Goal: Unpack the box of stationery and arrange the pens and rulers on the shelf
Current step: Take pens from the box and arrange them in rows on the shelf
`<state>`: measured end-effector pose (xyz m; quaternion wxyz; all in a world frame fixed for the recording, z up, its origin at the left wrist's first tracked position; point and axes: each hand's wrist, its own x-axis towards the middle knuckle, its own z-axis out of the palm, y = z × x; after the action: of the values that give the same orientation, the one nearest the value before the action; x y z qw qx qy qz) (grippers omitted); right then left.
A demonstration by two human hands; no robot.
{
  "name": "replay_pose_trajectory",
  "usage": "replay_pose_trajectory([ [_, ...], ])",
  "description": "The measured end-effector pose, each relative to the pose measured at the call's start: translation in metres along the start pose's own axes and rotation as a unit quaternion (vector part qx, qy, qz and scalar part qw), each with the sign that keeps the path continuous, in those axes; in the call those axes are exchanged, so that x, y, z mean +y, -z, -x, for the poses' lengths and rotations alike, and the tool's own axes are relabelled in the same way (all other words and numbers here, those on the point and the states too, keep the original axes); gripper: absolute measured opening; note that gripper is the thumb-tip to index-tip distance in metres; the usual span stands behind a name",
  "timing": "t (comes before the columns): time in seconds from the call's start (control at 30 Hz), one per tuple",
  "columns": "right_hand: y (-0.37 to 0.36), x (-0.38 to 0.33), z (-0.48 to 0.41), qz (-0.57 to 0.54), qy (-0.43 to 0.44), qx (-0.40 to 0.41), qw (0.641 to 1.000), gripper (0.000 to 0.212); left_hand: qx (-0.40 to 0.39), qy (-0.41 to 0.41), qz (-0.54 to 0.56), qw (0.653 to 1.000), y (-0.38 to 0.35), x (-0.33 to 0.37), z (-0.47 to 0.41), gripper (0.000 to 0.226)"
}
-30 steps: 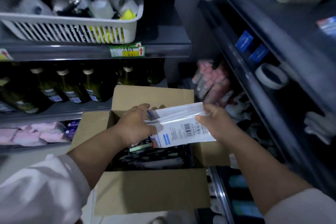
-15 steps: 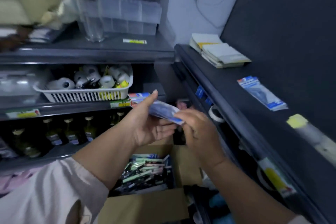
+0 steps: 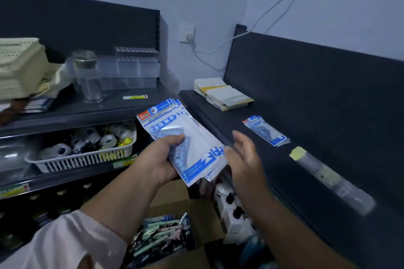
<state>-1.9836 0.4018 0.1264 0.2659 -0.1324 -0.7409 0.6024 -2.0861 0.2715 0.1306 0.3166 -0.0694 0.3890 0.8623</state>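
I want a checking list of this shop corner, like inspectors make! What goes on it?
Surface: dark shelf, ruler packs lying on it.
Job's things: ruler packet stack; pens in the cardboard box.
Clutter: glass jar, basket of tape rolls, booklets, yellow-capped tube.
Grippers: left hand grips the stack; right hand open beside it.
Cables: white cable plugged into wall socket.
Surroundings: pale wall.
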Motion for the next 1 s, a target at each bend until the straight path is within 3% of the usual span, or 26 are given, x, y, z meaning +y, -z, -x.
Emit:
replay_pose_trajectory([
  [0.03, 0.004, -0.001, -0.008, -0.049, -0.108, 0.009, 0.993, 0.035, -0.012, 0.001, -0.006, 1.000, -0.005, -0.001, -0.001, 0.020],
  [0.1, 0.013, 0.004, -0.024, -0.182, -0.279, -0.016, 0.943, 0.040, -0.033, -0.003, -0.021, 0.999, -0.015, -0.006, -0.004, 0.020],
  [0.17, 0.018, 0.006, -0.034, -0.287, -0.344, -0.062, 0.892, 0.032, -0.052, -0.013, -0.034, 0.998, -0.027, -0.012, -0.011, 0.021],
  [0.27, 0.025, 0.020, -0.057, -0.335, -0.331, -0.074, 0.879, 0.030, -0.060, -0.033, -0.053, 0.996, -0.046, -0.019, -0.032, 0.024],
  [0.47, 0.054, 0.043, -0.119, -0.330, -0.294, -0.028, 0.896, 0.035, -0.056, -0.045, -0.071, 0.995, -0.087, -0.030, -0.082, 0.029],
  [0.67, 0.080, 0.061, -0.163, -0.374, -0.282, -0.067, 0.881, 0.033, -0.043, -0.052, -0.082, 0.994, -0.120, -0.042, -0.129, 0.021],
  [0.77, 0.089, 0.073, -0.179, -0.352, -0.278, -0.079, 0.890, 0.034, -0.020, -0.036, -0.091, 0.995, -0.131, -0.052, -0.153, 0.016],
  [1.0, 0.120, 0.113, -0.213, -0.244, -0.316, 0.028, 0.917, 0.034, 0.033, 0.037, -0.174, 0.984, -0.150, -0.085, -0.209, 0.022],
])
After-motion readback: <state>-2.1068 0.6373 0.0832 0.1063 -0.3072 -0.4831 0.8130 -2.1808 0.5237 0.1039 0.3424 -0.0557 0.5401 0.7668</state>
